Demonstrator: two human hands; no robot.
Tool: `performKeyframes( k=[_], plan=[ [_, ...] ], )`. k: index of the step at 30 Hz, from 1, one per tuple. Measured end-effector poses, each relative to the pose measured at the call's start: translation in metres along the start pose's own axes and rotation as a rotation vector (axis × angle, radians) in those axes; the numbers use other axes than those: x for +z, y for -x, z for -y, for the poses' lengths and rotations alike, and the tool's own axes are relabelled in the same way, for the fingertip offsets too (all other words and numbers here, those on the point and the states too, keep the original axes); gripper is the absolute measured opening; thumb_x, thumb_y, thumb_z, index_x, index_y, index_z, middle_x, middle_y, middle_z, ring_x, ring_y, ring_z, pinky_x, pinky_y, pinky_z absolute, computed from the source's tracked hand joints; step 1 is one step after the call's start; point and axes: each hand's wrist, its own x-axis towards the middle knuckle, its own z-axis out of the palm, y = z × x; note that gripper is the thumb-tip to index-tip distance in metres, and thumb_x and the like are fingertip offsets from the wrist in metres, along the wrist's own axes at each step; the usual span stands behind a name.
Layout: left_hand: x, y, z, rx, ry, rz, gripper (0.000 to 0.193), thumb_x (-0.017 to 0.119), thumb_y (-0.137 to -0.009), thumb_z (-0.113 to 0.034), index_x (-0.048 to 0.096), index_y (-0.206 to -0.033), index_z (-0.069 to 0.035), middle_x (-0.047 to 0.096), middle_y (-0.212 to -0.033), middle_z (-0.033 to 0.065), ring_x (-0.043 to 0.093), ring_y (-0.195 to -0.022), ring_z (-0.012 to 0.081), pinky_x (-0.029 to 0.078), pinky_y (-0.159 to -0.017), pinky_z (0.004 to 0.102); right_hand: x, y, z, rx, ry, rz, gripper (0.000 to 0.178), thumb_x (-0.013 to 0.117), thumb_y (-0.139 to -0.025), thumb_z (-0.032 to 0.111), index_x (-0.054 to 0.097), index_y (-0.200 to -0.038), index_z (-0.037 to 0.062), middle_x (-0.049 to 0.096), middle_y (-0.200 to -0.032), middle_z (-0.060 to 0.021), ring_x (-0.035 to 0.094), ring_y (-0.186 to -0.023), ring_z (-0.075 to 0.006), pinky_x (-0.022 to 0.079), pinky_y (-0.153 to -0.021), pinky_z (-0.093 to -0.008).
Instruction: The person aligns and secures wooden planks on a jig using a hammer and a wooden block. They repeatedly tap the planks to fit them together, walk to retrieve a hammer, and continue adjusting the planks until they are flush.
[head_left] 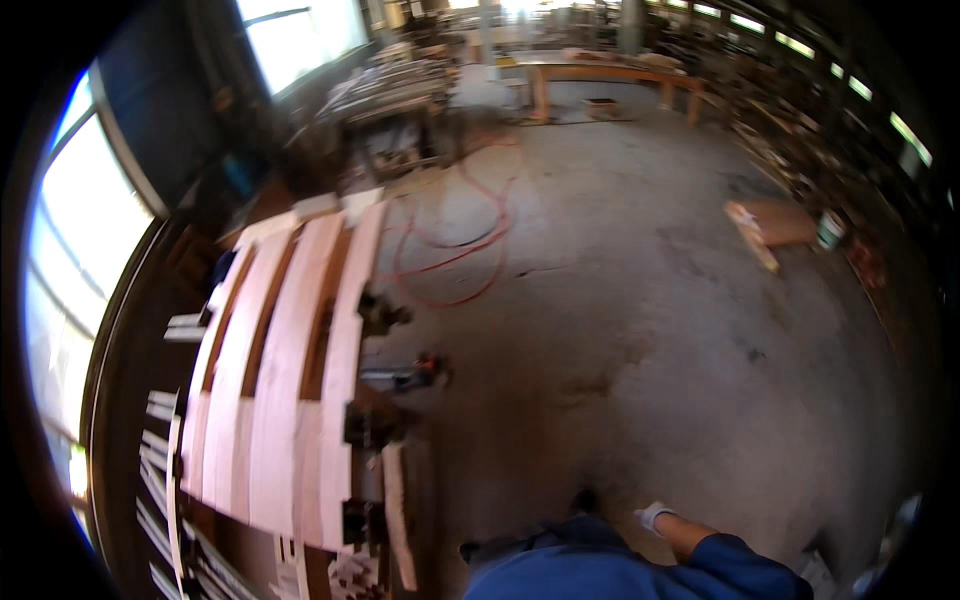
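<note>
At the bottom of the frame, right of centre, I see the person's right hand (654, 516), apparently in a white glove, over the grey floor (600, 330), with a blue sleeve (735, 570) behind it. It is small and blurred; I can't tell whether its fingers are spread, pressed together or pinching anything. The left hand is out of view. The pale boards (282, 370) lie side by side in the left half of the frame, well apart from that right hand, with dark clamp-like fittings (362, 425) along their right edge. A narrow wooden strip (397, 510) is just beside the lowest fitting. Above centre, a red hose (440, 304) curls on the floor.
</note>
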Motion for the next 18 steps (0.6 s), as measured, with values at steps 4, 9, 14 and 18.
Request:
performKeyframes(
  k=[4, 9, 14, 18],
  plan=[
    [-0.016, -0.037, -0.098, -0.067, 0.020, -0.098, 0.046, 0.079, -0.079, -0.039, 0.075, -0.115, -0.010, 0.077, -0.111, 0.0104, 0.073, -0.105, 0.0265, 0.056, -0.091, 0.0385, -0.050, -0.040, -0.113, 0.243, -0.443, 0.108, 0.053, 0.062, -0.099, 0.042, 0.066, -0.129, -0.0014, 0.068, -0.128, -0.0218, 0.067, -0.115, -0.0352, 0.053, -0.095, -0.0428],
    [-0.026, -0.070, -0.185, -0.087, 0.055, -0.159, 0.039, 0.075, -0.084, -0.038, 0.076, -0.113, -0.011, 0.077, -0.111, 0.0097, 0.073, -0.104, 0.0265, 0.056, -0.091, 0.0392, -0.102, -0.050, -0.113, 0.198, -0.631, -0.011, 0.037, 0.062, -0.100, 0.038, 0.070, -0.112, 0.0041, 0.067, -0.081, -0.0129, 0.061, -0.063, -0.0266, 0.049, -0.056, -0.0412],
    [-0.036, -0.110, -0.224, -0.143, -0.006, -0.145, 0.034, 0.070, -0.088, -0.036, 0.077, -0.111, -0.013, 0.077, -0.112, 0.0090, 0.073, -0.104, 0.0265, 0.057, -0.090, 0.0399, -0.138, -0.073, -0.016, 0.058, -0.878, 0.164, 0.026, 0.064, -0.101, 0.034, 0.064, -0.089, 0.0104, 0.058, -0.070, -0.0032, 0.052, -0.057, -0.0160, 0.042, -0.051, -0.0336],
    [-0.070, -0.176, -0.268, -0.069, -0.241, -0.067, 0.029, 0.066, -0.091, -0.035, 0.077, -0.107, -0.014, 0.077, -0.108, 0.0084, 0.073, -0.100, 0.0257, 0.057, -0.088, 0.0397, -0.162, -0.103, 0.037, -0.109, -0.870, 0.230, 0.032, 0.068, -0.099, 0.033, 0.070, -0.100, 0.0020, 0.063, -0.075, -0.0049, 0.056, -0.059, -0.0179, 0.049, -0.057, -0.0354]
  ],
)
